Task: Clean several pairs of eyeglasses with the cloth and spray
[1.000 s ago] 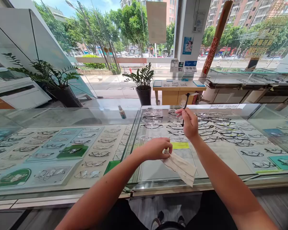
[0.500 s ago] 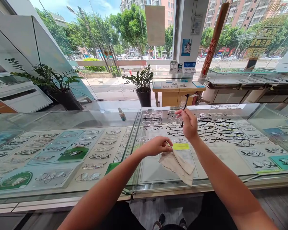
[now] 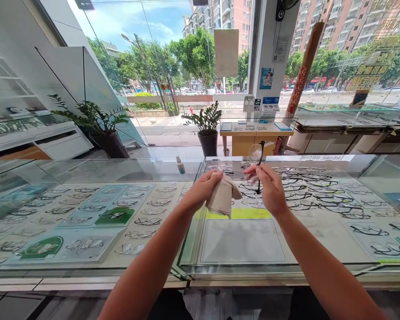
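Observation:
A beige cloth (image 3: 222,198) hangs from my left hand (image 3: 206,186), whose thumb and fingers pinch its top edge above the glass counter. To the right, my right hand (image 3: 270,186) grips a pair of glasses (image 3: 256,153) with a dark frame, held upright on its side with a lens above the fingers. A small gap separates the cloth from the glasses. Beneath both hands lies the glass display counter (image 3: 240,269), with rows of eyeglasses (image 3: 326,198) inside it.
A small spray bottle (image 3: 180,165) stands on the counter's left part. Beyond the counter are a potted plant (image 3: 208,143), a second plant (image 3: 110,141) and a wooden table (image 3: 256,132) in front of the window. More eyeglasses (image 3: 148,221) fill the left case.
My left hand has risen with the cloth and come up level with my right hand. The cloth is now bunched and hangs shorter. The view has tilted up a little.

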`<action>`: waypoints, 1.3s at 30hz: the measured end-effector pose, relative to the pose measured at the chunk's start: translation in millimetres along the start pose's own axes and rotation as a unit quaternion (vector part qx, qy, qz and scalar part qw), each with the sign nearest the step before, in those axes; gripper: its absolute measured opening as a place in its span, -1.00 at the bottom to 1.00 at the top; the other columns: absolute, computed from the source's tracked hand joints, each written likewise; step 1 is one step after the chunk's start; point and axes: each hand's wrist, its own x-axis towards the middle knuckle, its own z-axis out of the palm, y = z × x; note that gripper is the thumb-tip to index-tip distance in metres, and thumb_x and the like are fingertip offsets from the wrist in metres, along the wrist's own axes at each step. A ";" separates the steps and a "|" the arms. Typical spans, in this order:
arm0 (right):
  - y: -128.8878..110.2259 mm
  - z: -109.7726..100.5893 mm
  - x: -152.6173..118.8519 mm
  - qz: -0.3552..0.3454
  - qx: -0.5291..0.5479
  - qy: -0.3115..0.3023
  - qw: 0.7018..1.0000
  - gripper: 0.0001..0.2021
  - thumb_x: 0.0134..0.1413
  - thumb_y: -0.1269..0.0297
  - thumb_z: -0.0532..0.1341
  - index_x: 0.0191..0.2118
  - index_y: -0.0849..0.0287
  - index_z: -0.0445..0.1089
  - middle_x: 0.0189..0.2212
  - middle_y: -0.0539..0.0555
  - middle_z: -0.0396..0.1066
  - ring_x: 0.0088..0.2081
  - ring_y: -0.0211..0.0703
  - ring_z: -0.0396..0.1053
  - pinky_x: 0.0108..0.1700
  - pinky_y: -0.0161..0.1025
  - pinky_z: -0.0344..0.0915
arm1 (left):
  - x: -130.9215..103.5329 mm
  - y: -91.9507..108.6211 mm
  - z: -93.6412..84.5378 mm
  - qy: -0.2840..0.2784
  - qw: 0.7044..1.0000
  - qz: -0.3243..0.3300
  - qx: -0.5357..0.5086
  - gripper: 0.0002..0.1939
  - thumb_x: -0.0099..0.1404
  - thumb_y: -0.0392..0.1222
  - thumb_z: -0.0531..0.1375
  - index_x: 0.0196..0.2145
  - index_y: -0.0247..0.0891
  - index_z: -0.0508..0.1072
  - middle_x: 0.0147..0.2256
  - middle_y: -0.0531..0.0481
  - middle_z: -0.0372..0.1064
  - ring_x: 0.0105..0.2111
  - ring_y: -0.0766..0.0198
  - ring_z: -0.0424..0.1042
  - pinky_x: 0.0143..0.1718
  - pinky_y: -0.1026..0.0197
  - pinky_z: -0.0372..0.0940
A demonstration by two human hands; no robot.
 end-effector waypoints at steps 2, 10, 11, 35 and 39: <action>-3.8 8.6 -6.1 0.033 0.001 -0.048 0.998 -0.64 0.49 0.04 0.10 -0.15 0.10 0.58 -0.15 0.11 0.58 -0.18 -0.06 0.45 -0.09 -0.10 0.28 | 1.8 4.9 -5.7 0.051 0.997 0.004 -0.053 -0.46 0.16 0.29 0.43 -0.25 -0.23 0.43 -0.38 0.07 0.40 -0.41 0.31 0.33 -0.40 0.29 0.23; 2.8 28.7 -16.0 0.113 -0.011 -0.140 0.984 -0.63 0.45 0.04 0.11 -0.19 0.11 0.59 -0.23 0.09 0.55 -0.14 -0.05 0.41 -0.01 -0.09 0.26 | -2.0 10.8 5.0 0.071 0.986 0.068 -0.133 -0.40 0.09 0.31 0.49 -0.30 -0.24 0.40 -0.41 0.09 0.37 -0.44 0.37 0.29 -0.45 0.35 0.19; 3.9 28.6 -15.7 0.116 -0.011 -0.139 0.983 -0.64 0.44 0.04 0.11 -0.20 0.11 0.59 -0.22 0.09 0.55 -0.13 -0.04 0.41 0.00 -0.09 0.27 | -2.8 9.8 7.0 0.072 0.985 0.080 -0.134 -0.40 0.10 0.32 0.49 -0.31 -0.24 0.38 -0.42 0.10 0.35 -0.45 0.38 0.27 -0.46 0.36 0.18; 4.4 30.5 -13.1 0.137 0.062 -0.174 0.973 -0.65 0.43 0.06 0.13 -0.30 0.12 0.54 -0.30 0.05 0.51 -0.18 -0.09 0.41 0.00 -0.12 0.31 | -8.7 -5.5 24.2 0.053 0.979 0.194 -0.034 -0.55 0.49 0.25 0.17 -0.27 -0.22 0.42 -0.37 0.06 0.31 -0.41 0.32 0.25 -0.31 0.24 0.22; 4.1 30.5 -13.3 0.144 0.104 -0.184 0.967 -0.64 0.42 0.04 0.15 -0.30 0.13 0.55 -0.30 0.06 0.50 -0.16 -0.09 0.42 0.04 -0.12 0.30 | -8.1 -4.6 28.7 0.071 0.974 0.203 -0.077 -0.55 0.29 0.13 0.43 -0.13 -0.17 0.36 -0.24 0.07 0.41 -0.39 0.36 0.34 -0.35 0.29 0.25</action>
